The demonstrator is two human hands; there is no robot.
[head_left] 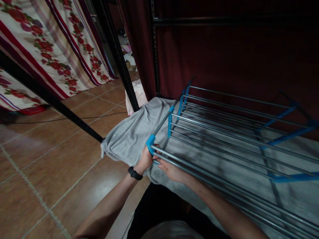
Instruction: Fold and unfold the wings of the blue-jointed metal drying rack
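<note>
A metal drying rack with grey rods and blue plastic joints lies across a grey cloth. My left hand, with a black band at the wrist, is closed around the rack's near corner beside a blue joint. My right hand sits just right of it under the nearest rods, fingers curled against the rack's end and the cloth's edge.
A black metal frame post and a diagonal black bar stand to the left. Floral curtains hang at the far left, dark maroon curtains behind the rack. Brown floor tiles spread below.
</note>
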